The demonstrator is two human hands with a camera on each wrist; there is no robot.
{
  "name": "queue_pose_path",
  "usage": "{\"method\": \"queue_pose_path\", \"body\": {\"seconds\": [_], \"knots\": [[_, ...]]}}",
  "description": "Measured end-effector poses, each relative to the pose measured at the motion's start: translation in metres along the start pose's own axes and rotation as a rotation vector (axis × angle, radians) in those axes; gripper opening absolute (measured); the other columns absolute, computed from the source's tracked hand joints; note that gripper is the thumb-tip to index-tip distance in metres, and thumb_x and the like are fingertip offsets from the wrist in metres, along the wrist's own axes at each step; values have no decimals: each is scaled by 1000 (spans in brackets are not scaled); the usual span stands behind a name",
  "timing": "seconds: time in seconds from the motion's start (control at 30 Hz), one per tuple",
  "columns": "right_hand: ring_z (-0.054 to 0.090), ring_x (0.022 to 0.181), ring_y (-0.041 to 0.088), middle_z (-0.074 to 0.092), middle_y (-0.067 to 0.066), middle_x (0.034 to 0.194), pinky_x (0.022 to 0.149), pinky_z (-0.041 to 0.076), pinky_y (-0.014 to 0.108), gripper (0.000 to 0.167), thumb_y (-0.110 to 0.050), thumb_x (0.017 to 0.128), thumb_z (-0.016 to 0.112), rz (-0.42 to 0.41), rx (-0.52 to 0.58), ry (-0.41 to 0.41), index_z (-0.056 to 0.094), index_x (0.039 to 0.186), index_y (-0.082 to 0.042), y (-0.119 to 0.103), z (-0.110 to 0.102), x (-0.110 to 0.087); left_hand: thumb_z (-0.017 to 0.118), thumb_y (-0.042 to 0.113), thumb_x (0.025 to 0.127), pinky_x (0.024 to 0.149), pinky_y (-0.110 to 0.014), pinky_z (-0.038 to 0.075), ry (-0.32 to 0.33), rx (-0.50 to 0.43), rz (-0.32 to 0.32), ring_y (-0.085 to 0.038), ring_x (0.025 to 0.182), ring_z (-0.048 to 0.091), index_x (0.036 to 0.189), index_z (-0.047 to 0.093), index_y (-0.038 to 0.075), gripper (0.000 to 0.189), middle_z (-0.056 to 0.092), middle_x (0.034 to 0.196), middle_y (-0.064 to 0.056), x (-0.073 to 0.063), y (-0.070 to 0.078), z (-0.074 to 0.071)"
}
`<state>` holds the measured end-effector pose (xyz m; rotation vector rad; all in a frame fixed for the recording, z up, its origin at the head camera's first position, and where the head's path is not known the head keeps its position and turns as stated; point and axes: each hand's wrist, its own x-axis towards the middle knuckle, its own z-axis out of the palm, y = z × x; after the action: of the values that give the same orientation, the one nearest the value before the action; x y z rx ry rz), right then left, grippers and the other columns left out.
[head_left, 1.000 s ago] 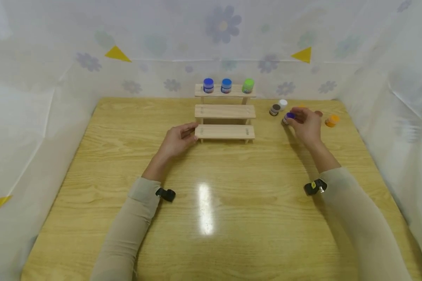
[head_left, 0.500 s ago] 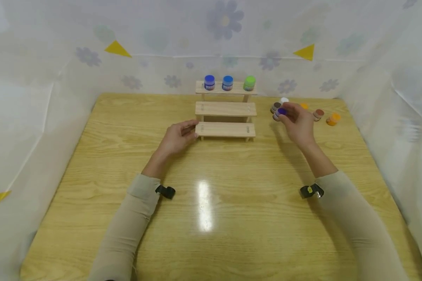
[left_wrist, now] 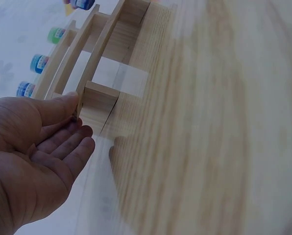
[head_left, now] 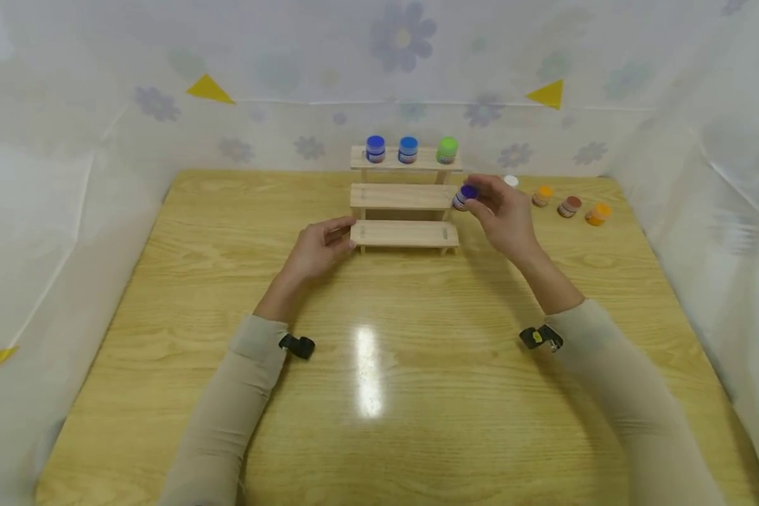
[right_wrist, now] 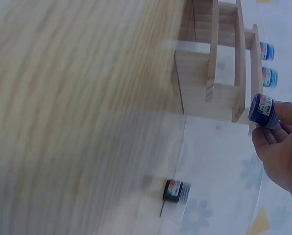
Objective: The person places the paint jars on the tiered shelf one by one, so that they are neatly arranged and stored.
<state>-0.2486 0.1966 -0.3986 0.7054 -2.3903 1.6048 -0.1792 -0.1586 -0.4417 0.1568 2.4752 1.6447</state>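
Head view: the right hand (head_left: pixel 502 214) pinches a purple jar (head_left: pixel 464 197) by its sides, lid up, just off the right end of the rack's (head_left: pixel 405 196) middle step, so it can go down upright. The left hand (head_left: pixel 319 247) lies relaxed, fingers loosely extended, thumb touching the left end of the lowest step, seemingly to steady the rack. Two blue jars (head_left: pixel 375 148) and a green jar (head_left: pixel 446 150) stand on the top step. More jars (head_left: pixel 569 206) wait near the table's (head_left: pixel 228 281) far right corner.
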Motion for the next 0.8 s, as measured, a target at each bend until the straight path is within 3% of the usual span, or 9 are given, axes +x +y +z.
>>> {"method": "queue_pose_path", "body": {"seconds": [0.2,0.4,0.8], "knots": [[65,123,41,66,28,135,106,57,33,40,11,99,67,-84,31,-51,61,139,11,-6,20,13,66,14,107,116,-37,50,5,14,23,-27,147,50,156,53,9,52,51,160,-11,2,1,0],[64,127,41,65,27,137,109,55,46,41,11,99,66,-74,25,-111,61,140,10,-11,40,27,67,12,106,116,-36,50,4,22,28,-27,146,51,156,52,7,52,52,160,-11,2,-2,2],[64,130,33,65,21,141,108,57,40,43,3,102,68,-43,-50,-208,61,144,4,-22,76,52,67,12,106,115,-35,51,10,7,13,-26,146,51,156,53,9,52,51,160,-10,1,-2,2]]}}
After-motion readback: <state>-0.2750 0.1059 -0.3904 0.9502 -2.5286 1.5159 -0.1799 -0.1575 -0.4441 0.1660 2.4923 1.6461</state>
